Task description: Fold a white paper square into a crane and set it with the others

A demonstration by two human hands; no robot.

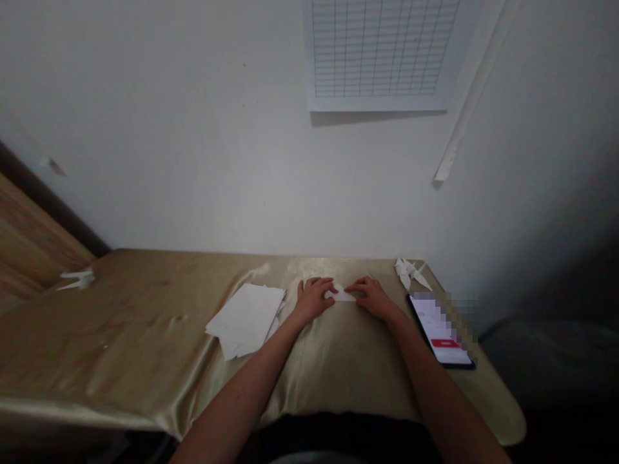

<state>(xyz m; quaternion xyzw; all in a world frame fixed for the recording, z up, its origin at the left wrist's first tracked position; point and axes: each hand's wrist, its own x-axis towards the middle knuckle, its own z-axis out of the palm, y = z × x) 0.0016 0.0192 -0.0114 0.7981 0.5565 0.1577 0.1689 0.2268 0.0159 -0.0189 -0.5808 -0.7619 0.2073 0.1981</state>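
Big stuff first: a pale wall [193, 167] fills the upper view, and up against it runs the table [140, 322], draped in a shiny gold cloth that creases left of centre. Over at the far left, there's a wooden panel [29, 232] leaning into the scene. Up high, a printed sheet [382, 51] shows off its grid of rows and columns, with a slanting white strip [467, 106] to its right.

Down to the tabletop, and here's the stack of white paper [249, 319], edges uneven, sitting left of the hands and crowding right up to the left forearm. On the other side, a phone [432, 325] lies just beside the right forearm, screen lit, a red bar near its bottom, part of it behind a pixelated patch.

Into the middle: left hand [314, 299] and right hand [372, 296] face each other, fingers bent inward at either end of the work; whether they pinch or only press, I can't tell. Folded white shapes [411, 274], pointed like wings, rest beyond the phone; another white piece [80, 278] sits far left.

And the smallest, the little paper [343, 295]: white, flat on the cloth between the hands, its ends covered by fingers.
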